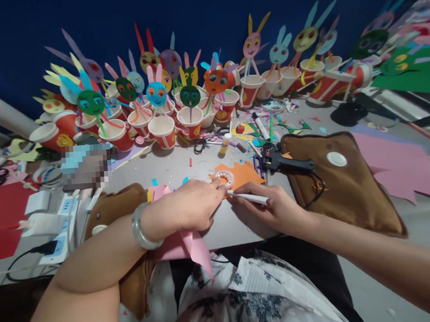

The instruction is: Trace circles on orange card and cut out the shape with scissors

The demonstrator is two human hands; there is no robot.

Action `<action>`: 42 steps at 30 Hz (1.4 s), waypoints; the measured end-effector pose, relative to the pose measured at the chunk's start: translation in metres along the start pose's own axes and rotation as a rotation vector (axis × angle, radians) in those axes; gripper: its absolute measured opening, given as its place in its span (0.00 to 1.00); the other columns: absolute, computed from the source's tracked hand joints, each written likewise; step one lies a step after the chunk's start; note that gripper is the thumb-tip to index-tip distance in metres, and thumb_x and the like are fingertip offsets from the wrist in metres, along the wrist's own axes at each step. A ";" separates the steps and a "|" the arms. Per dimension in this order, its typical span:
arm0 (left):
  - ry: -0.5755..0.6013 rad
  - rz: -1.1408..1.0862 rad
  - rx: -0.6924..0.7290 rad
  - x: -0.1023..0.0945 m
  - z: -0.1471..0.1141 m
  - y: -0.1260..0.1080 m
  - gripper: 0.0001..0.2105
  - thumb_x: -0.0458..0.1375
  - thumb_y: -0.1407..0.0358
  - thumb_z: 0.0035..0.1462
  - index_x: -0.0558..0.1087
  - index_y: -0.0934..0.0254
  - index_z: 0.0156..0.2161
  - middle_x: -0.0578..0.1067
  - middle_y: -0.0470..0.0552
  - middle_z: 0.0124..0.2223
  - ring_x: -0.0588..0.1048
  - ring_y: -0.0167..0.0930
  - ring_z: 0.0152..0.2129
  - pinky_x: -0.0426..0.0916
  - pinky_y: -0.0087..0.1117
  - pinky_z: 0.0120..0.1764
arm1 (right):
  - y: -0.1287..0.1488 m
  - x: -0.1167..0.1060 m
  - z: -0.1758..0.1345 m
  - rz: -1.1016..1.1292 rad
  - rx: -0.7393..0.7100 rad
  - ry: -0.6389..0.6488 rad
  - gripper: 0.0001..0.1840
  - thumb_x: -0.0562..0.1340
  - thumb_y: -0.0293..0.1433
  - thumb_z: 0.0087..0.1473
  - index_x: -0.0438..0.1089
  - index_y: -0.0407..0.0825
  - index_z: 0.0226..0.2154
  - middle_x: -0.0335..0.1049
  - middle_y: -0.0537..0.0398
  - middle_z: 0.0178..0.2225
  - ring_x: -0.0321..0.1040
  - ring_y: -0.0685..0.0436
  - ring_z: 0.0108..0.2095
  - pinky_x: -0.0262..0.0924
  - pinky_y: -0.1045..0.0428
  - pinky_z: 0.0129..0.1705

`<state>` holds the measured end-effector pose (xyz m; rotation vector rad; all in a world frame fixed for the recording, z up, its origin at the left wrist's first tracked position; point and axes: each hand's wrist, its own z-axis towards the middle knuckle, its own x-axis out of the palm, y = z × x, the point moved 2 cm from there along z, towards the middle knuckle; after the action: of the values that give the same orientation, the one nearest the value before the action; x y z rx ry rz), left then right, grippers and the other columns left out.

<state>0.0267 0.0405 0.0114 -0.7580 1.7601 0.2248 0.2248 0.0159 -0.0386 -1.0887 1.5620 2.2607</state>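
Note:
My left hand [192, 202], with a bracelet at its wrist, reaches across to a pale round ring [224, 180]. Its fingertips press the ring down on a jagged piece of orange paper [247, 173]. In my right hand [277, 205] is a white pen [252, 197], its tip low against the near edge of the ring. Pink paper [195, 248] lies beneath my left hand and hangs over the table edge. A black glue gun [287, 163] rests just beyond my right hand.
Paper cups [162, 132] with rabbit-faced paper figures line the back. Scissors [201, 146], a small yellow bottle [225, 144] and paper scraps lie before them. Brown cushions [338, 186] flank the work spot. A power strip [61, 245] with cables sits at left.

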 end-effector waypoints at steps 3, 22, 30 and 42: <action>-0.001 0.004 -0.009 0.002 0.000 0.001 0.25 0.57 0.69 0.55 0.64 0.69 0.59 0.74 0.62 0.56 0.78 0.42 0.41 0.72 0.38 0.38 | -0.003 -0.008 -0.003 -0.042 0.021 -0.004 0.11 0.59 0.37 0.64 0.74 0.49 0.39 0.80 0.52 0.31 0.75 0.48 0.27 0.65 0.56 0.28; -0.160 -0.073 -0.005 -0.010 0.009 0.020 0.09 0.52 0.67 0.60 0.72 0.62 0.43 0.80 0.53 0.40 0.77 0.35 0.33 0.62 0.32 0.31 | -0.005 -0.008 0.034 -0.313 0.032 0.092 0.16 0.62 0.39 0.59 0.65 0.50 0.47 0.76 0.49 0.36 0.74 0.40 0.34 0.65 0.49 0.35; -0.648 -0.328 -0.162 -0.020 0.009 0.035 0.07 0.54 0.71 0.54 0.74 0.64 0.37 0.78 0.47 0.31 0.72 0.28 0.25 0.59 0.29 0.29 | -0.005 -0.014 0.044 -0.200 0.028 -0.072 0.18 0.66 0.42 0.56 0.65 0.52 0.44 0.74 0.54 0.32 0.71 0.44 0.27 0.63 0.50 0.29; -0.581 -0.250 -0.201 -0.013 0.016 0.044 0.08 0.54 0.72 0.51 0.75 0.64 0.36 0.79 0.49 0.32 0.73 0.30 0.26 0.61 0.31 0.30 | 0.019 -0.065 -0.022 0.646 -0.141 -0.340 0.23 0.73 0.35 0.50 0.66 0.56 0.46 0.78 0.48 0.47 0.76 0.42 0.36 0.71 0.49 0.32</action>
<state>0.0148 0.0872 0.0080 -0.9377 1.0942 0.4104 0.2716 0.0045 0.0141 -0.1863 1.7971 2.7918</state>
